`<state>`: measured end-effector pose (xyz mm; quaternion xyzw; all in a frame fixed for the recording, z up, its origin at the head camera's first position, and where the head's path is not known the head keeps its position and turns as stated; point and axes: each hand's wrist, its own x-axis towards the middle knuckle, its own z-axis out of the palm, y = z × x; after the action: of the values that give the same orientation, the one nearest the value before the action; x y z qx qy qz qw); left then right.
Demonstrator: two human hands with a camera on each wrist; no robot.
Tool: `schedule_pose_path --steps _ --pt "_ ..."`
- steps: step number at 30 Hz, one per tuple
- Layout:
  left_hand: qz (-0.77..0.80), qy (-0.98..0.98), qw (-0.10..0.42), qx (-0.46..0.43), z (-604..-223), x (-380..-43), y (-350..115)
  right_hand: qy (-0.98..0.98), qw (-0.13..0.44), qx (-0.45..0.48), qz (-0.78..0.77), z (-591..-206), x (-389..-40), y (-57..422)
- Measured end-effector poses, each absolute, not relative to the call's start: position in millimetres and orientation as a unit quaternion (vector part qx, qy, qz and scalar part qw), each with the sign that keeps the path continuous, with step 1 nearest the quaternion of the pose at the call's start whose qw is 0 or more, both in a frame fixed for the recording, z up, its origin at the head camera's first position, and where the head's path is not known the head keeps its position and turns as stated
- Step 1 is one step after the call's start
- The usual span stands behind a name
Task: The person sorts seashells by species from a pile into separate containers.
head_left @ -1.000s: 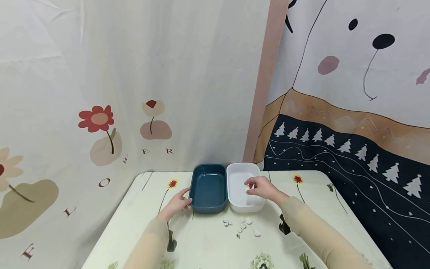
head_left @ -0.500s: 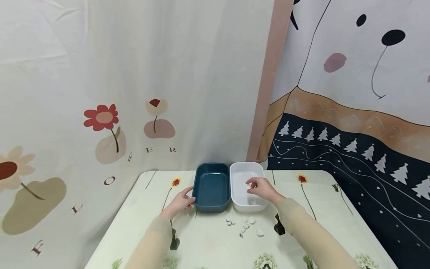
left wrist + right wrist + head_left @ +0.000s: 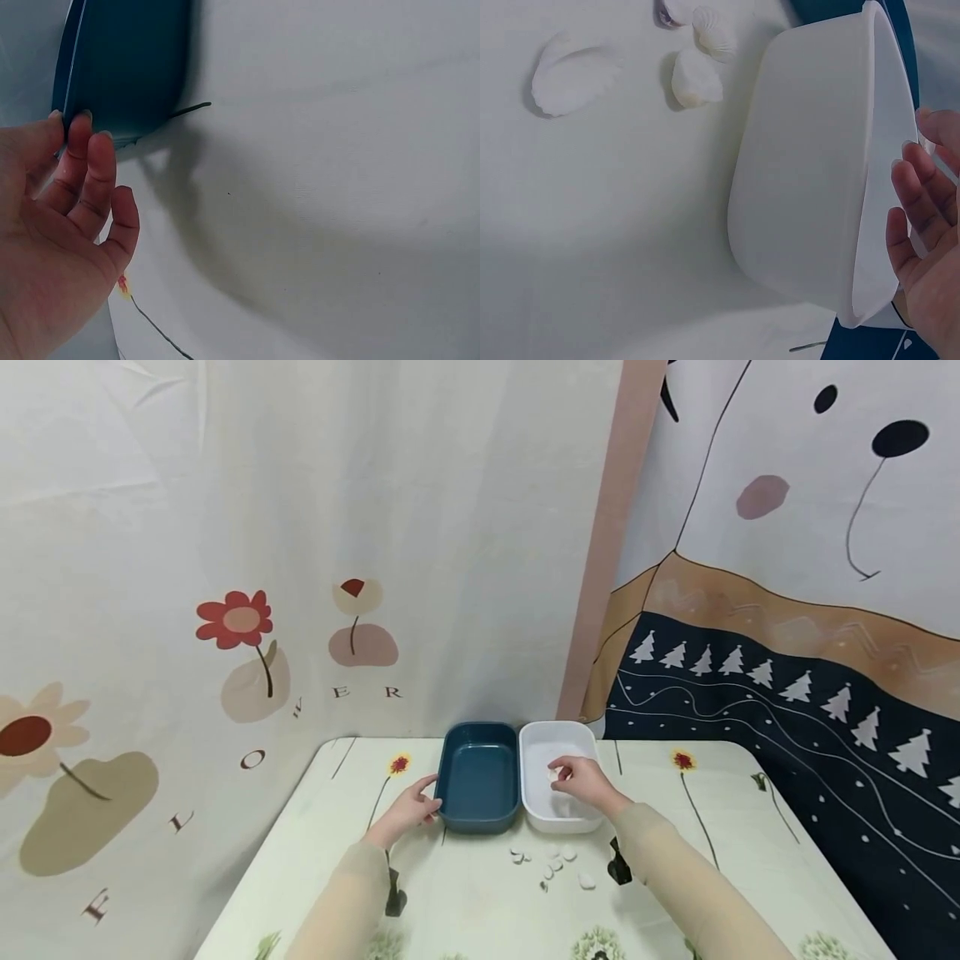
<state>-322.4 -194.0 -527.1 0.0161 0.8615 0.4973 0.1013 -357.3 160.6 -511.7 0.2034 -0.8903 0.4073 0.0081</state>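
Note:
My left hand pinches the left rim of a dark blue rectangular bin, thumb and fingertips on either side of the edge in the left wrist view. Beside it on the right stands a white bin of like shape. Over the white bin's opening my right hand holds a small pale seashell between thumb and fingertips, mostly hidden by the hand. Several white seashells lie loose on the table in front of the two bins; the right wrist view shows a ribbed shell near the white bin's wall.
The table wears a pale cloth printed with flowers. A light curtain hangs close behind the bins, and a dark tree-patterned cloth hangs on the right.
The head view has turned slightly left, shifting the scene rightward. Both hands keep nearly the same places, left at the blue bin's rim, right over the white bin with the seashell.

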Motion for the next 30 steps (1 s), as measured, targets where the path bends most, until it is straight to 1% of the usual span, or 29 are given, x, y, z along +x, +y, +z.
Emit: schedule_pose_path --steps 7,15,21,30 --pt "0.491 0.865 0.102 0.015 -529 -325 -191 -0.905 -0.004 0.171 0.39 -509 -358 164" --pt "0.493 0.864 0.104 0.011 -528 -325 -194 -0.904 -0.006 0.185 0.384 -504 -351 169" --pt "0.496 0.861 0.11 0.01 -529 -326 -196 -0.897 -0.019 0.209 0.39 -496 -334 175" --pt "0.49 0.865 0.106 0.004 -527 -324 -195 -0.891 -0.037 0.251 0.377 -491 -302 190"
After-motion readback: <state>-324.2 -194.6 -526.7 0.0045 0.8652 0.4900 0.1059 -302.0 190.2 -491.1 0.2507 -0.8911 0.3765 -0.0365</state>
